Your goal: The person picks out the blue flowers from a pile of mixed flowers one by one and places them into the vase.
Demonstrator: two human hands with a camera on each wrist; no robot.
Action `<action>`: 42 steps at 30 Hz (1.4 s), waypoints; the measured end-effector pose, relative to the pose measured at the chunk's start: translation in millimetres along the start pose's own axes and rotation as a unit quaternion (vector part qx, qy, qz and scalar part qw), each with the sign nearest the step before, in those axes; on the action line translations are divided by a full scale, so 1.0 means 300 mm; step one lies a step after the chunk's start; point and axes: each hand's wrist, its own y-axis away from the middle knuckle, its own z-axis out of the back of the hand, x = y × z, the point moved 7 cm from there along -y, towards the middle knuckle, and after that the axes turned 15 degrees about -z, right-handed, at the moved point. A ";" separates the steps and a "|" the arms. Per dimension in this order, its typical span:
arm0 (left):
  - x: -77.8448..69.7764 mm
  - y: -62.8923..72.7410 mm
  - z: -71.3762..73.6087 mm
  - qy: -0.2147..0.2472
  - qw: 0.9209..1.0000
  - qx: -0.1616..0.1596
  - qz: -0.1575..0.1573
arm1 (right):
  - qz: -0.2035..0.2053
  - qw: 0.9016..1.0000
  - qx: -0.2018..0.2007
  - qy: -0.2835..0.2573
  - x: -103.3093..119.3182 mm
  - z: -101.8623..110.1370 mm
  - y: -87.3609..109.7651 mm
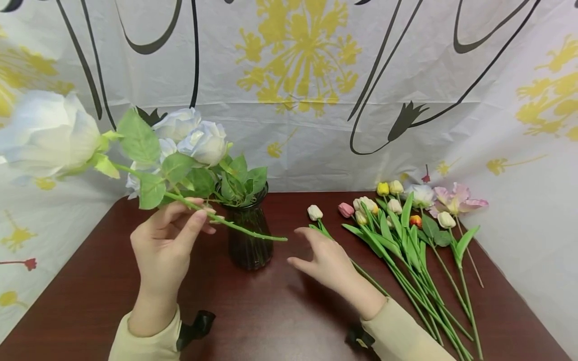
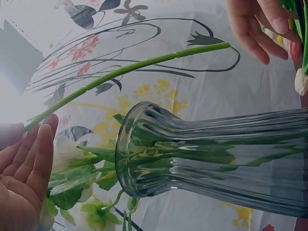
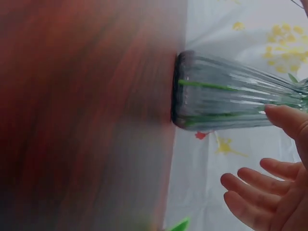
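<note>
My left hand (image 1: pixel 164 240) pinches the green stem (image 1: pixel 244 230) of an artificial rose between thumb and fingers. Its large pale blue-white bloom (image 1: pixel 51 133) points left, and the stem's cut end reaches right, passing in front of the vase in the head view. The dark ribbed glass vase (image 1: pixel 250 240) stands upright on the table and holds other pale blue roses (image 1: pixel 203 143) with green leaves; their stems show through the glass (image 3: pixel 211 85). My right hand (image 1: pixel 327 260) hovers right of the vase with fingers spread and nothing in them.
On the right of the dark red-brown table (image 1: pixel 280 311) lies a bunch of artificial tulips (image 1: pixel 406 235), with a pink flower (image 1: pixel 458 200) beyond. A single white tulip (image 1: pixel 314 212) lies just behind the right hand. A printed white cloth (image 1: pixel 298 150) hangs behind the table.
</note>
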 end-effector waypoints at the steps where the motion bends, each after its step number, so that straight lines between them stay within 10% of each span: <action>1: -0.001 -0.002 0.004 0.001 1.000 -0.003 -0.001 | 0.003 1.000 -0.001 -0.005 0.002 -0.006 -0.003; 42: -0.011 -0.030 0.126 0.005 0.988 -0.156 0.001 | -0.039 0.966 0.178 -0.181 0.054 -0.254 -0.169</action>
